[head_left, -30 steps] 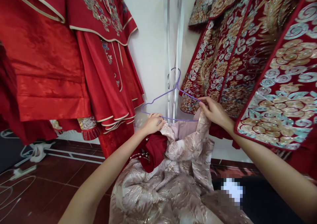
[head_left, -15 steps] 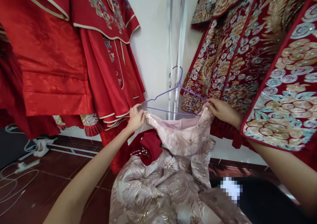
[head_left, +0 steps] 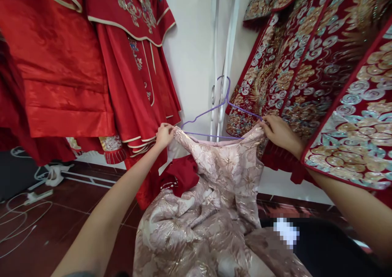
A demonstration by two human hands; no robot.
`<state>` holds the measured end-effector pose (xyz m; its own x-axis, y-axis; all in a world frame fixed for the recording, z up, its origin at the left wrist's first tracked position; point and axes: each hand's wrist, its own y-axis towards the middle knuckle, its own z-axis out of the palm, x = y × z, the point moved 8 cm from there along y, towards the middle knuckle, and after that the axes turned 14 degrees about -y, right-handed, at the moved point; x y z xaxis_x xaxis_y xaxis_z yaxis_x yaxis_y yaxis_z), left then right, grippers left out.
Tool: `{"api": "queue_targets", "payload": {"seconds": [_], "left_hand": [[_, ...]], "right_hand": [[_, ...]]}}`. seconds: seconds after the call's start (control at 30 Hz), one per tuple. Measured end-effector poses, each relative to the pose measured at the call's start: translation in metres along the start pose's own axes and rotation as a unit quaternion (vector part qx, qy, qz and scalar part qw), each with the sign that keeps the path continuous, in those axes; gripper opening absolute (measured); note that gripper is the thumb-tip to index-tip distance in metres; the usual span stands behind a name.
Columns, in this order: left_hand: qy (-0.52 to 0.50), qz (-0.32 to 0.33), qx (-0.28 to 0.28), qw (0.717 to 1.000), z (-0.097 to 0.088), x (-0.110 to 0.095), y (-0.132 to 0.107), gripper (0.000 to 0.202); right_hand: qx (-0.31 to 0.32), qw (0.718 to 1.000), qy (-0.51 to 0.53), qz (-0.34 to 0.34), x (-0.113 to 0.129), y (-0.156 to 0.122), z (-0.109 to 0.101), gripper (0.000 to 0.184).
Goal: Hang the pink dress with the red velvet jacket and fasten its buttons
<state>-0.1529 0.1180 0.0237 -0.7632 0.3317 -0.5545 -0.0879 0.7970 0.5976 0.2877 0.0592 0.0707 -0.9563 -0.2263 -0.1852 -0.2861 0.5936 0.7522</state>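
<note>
A pale pink dress (head_left: 228, 160) with a shiny gold floral pattern is stretched between my two hands, its lower part bunched below. My left hand (head_left: 165, 135) is closed on its left shoulder edge. At the other shoulder, my right hand (head_left: 277, 134) pinches the fabric beside the end of a purple hanger (head_left: 202, 114). The hanger's arms reach into the dress at both shoulders, and its hook points up in front of a white metal pole. A dark red cloth (head_left: 183, 175) with beaded trim lies against the dress on the left.
Red garments (head_left: 131, 85) hang on the left, and a heavily embroidered red garment (head_left: 306, 72) hangs close over my right forearm. White upright poles (head_left: 225, 44) stand ahead. White shoes (head_left: 54, 175) and cables (head_left: 23, 217) are on the tiled floor. A black surface (head_left: 324, 244) is at lower right.
My hands have spread slightly apart and risen a little, pulling the dress neckline tauter and higher over the hanger. The pink inside of the neckline shows less.
</note>
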Motion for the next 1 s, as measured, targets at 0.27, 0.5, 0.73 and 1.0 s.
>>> {"api": "queue_targets", "payload": {"seconds": [0.27,0.5,0.73,1.0], "left_hand": [[-0.12,0.134,-0.02,0.984,0.012,-0.056,0.019,0.026],[-0.169,0.152,0.159,0.961,0.048,-0.097,0.024,0.032],[-0.124,0.175,0.159,0.964,0.038,-0.094,0.016,0.031],[-0.134,0.166,0.152,0.965,0.042,-0.094,0.013,0.028]], "right_hand": [[0.028,0.999,0.03,0.001,0.007,0.003,-0.002,0.034],[0.032,0.997,0.063,0.02,0.017,-0.003,-0.016,0.034],[-0.022,0.988,0.133,0.073,0.0,-0.022,-0.041,0.028],[-0.074,0.979,0.125,0.144,0.011,0.014,-0.056,0.035]]}}
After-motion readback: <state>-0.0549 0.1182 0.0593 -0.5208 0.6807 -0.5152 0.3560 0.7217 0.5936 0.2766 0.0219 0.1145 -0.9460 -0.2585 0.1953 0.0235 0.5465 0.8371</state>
